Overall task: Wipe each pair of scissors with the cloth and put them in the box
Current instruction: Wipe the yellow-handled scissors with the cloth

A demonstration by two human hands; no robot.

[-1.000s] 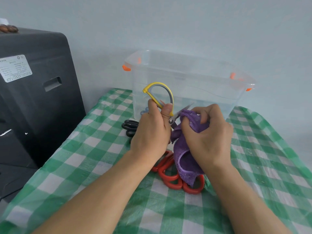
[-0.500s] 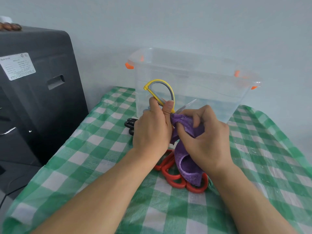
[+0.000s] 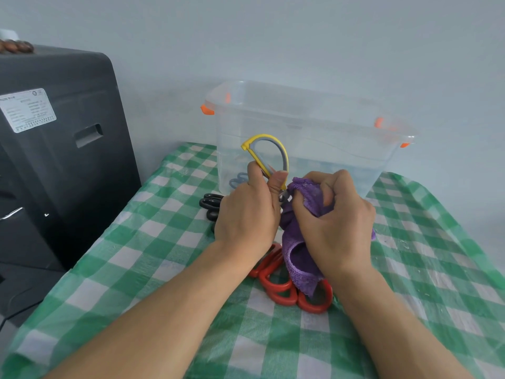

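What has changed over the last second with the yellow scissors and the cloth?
The right hand has slid the purple cloth up the blades toward the pivot; the blade tip that showed earlier is now covered. The left hand still grips the yellow scissors by the handle. The red scissors, black scissors and clear box lie as before.

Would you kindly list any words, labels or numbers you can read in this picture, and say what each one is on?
White label on the side of the black cabinet: several lines of small print and a round mark at its top, all too small and blurred to read.
Clear plastic box, yellow-handled scissors, purple cloth, checked tablecloth: no text visible.
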